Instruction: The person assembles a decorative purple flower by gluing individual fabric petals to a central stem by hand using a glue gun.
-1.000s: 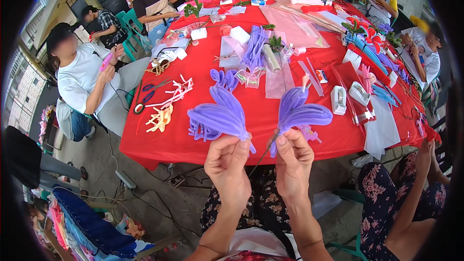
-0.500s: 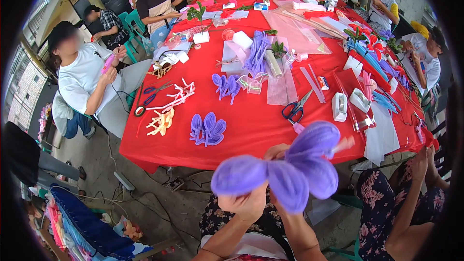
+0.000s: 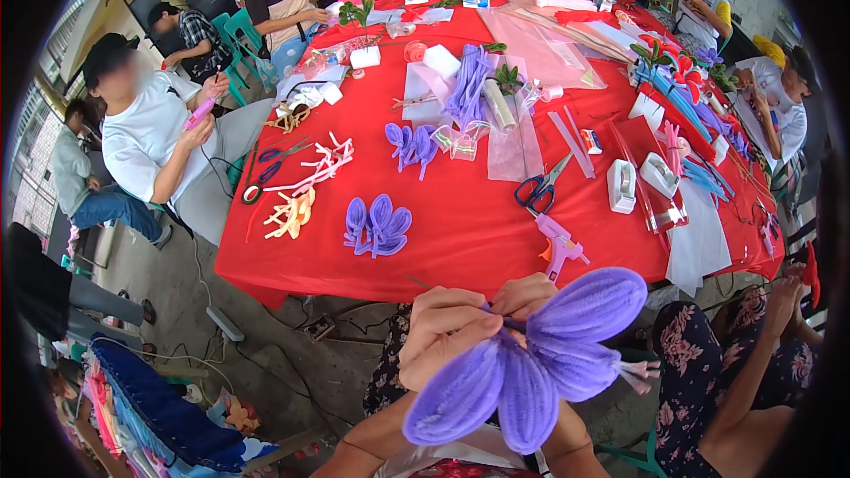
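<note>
Above my lap and in front of the table edge, I hold a purple pipe cleaner flower (image 3: pixel 522 381) with several looped petals. Its pale pink stamens (image 3: pixel 639 373) stick out on the right. My left hand (image 3: pixel 447 332) is closed round the flower's base from the left. My right hand (image 3: pixel 524 297) pinches the base from behind; the petals hide part of that hand and its wrist. A thin dark wire tip (image 3: pixel 416 281) shows just beyond my left fingers. On the table past my hands lie a pink glue gun (image 3: pixel 560 246) and dark-handled scissors (image 3: pixel 542 188).
On the red-covered table (image 3: pixel 460 230) lie purple petal pieces (image 3: pixel 378 226), cream pieces (image 3: pixel 290 214), tape dispensers (image 3: pixel 622 188) and a purple pipe cleaner bundle (image 3: pixel 469 93). A co-worker in a white shirt (image 3: pixel 146 128) sits at left. A neighbour's floral-clad knees (image 3: pixel 686 363) are close on my right.
The flower has turned and moved lower, its petals now fanned downward and right. My fingers show more fully at its base. The glue gun, mostly covered before, is now visible.
</note>
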`<state>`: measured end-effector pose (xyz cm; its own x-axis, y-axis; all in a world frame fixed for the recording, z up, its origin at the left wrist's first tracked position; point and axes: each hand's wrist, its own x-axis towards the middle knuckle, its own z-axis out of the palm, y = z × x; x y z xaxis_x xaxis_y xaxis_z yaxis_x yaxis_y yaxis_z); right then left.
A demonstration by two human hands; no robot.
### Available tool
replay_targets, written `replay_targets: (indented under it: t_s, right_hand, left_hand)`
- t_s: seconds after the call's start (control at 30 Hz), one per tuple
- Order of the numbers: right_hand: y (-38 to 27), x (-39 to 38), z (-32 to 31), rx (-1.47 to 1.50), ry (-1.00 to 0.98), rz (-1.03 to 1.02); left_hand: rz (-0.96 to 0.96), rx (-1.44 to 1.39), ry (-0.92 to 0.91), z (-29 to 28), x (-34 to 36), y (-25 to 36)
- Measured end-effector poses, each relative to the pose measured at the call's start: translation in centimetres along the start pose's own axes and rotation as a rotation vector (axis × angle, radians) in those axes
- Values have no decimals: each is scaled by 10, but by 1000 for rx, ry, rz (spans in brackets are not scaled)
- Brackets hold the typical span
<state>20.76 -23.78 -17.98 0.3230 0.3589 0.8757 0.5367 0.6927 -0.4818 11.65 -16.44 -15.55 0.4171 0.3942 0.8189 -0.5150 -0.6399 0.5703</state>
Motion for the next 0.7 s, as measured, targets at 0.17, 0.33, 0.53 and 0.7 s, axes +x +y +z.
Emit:
replay_targets:
  t_s: [0.17, 0.33, 0.53, 0.7]
  right_hand:
    - [-7, -22, -10, 73, 84, 312]
    - [-24, -27, 10, 273, 370, 522]
    - [-33, -65, 10, -129, 336, 774]
    - [-41, -54, 14, -147, 344, 937]
  left_hand:
    - [-45, -21, -123, -6, 8, 3]
    - [-115, -58, -232, -15, 11, 4]
    - [-275, -102, -278, -16, 13, 6]
    - [-126, -60, -233, -15, 10, 2]
